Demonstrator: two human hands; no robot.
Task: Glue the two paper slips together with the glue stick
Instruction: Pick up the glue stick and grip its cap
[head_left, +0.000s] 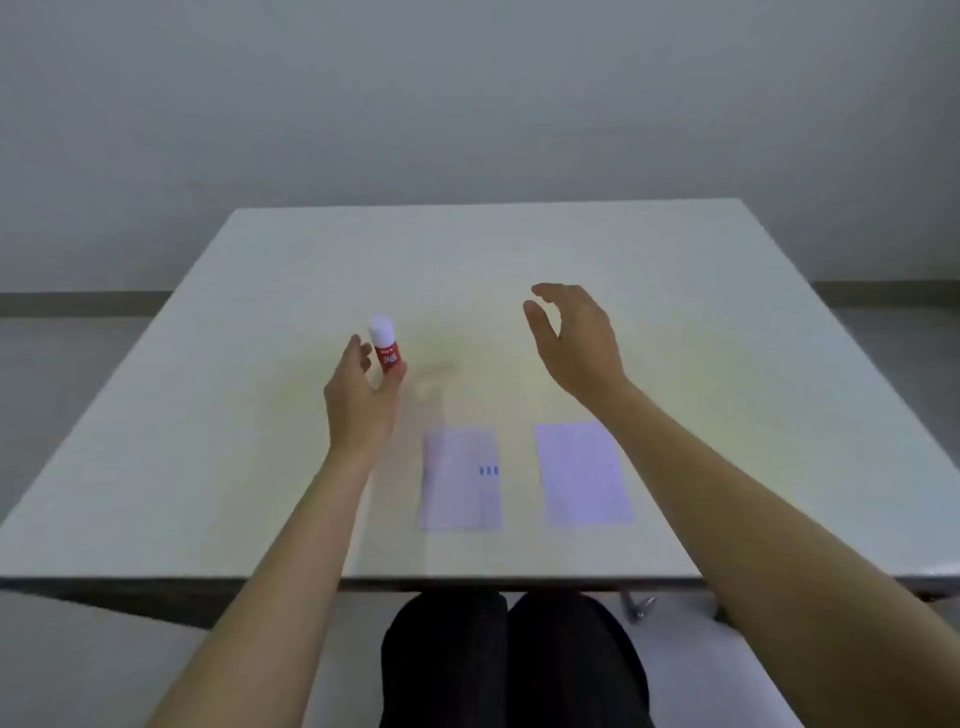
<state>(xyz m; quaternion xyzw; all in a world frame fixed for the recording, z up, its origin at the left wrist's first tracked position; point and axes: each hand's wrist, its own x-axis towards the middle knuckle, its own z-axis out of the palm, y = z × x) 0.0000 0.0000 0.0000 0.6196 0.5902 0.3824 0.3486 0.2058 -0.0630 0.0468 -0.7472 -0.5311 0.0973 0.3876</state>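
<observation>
My left hand (358, 400) holds a red glue stick (385, 347) with a white cap upright between thumb and fingertips, above the table. To its right, my right hand (574, 338) hovers open with curled fingers and nothing in it. Two pale paper slips lie flat near the table's front edge: the left paper slip (460, 478) has small blue marks on its right side, and the right paper slip (582, 473) is plain. Both hands are farther from me than the slips and touch neither.
The white table (727, 322) fills the view, its front edge just above my dark-trousered knees (514, 665). A grey wall stands behind the far edge. A metal table leg (640, 608) shows under the front right.
</observation>
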